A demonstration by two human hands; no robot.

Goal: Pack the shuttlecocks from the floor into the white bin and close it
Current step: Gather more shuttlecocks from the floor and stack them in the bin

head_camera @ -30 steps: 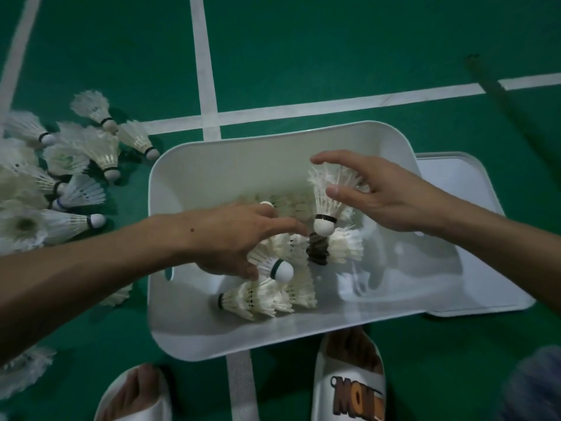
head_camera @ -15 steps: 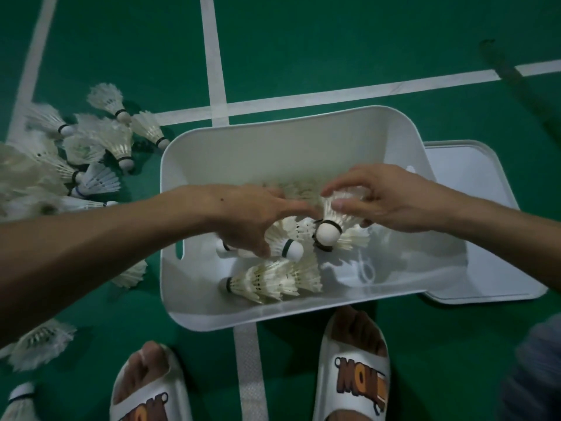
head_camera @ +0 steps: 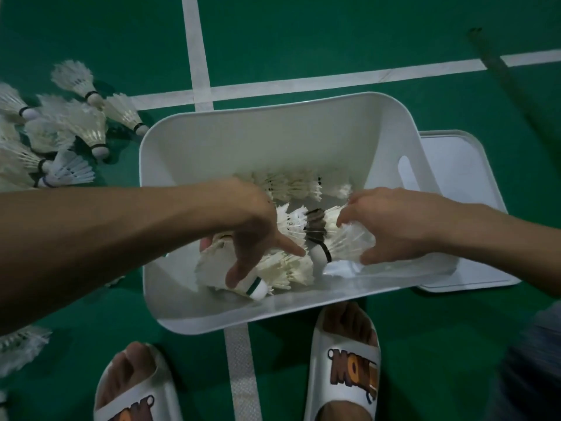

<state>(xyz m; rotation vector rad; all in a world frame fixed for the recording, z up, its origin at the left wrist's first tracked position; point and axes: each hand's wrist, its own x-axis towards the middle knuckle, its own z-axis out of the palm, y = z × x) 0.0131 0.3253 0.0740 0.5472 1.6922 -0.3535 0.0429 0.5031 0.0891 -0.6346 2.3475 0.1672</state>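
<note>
White feathered shuttlecocks [head_camera: 76,132] lie heaped on the green court floor [head_camera: 303,41] off the left edge of the white plastic bin [head_camera: 273,141], with more already in its bottom. My left hand [head_camera: 252,235], near the bin's near-left corner, has thumb and fingers closed round a green-banded shuttlecock [head_camera: 214,264]. My right hand [head_camera: 391,226], mid-bin, clasps a black-banded shuttlecock [head_camera: 346,241] by its feathers. These 2 weigh almost nothing and the feathers crush easily, so I judge a loose hold nearer the cork safest. The flat white lid [head_camera: 464,183] lies at the bin's right edge.
</note>
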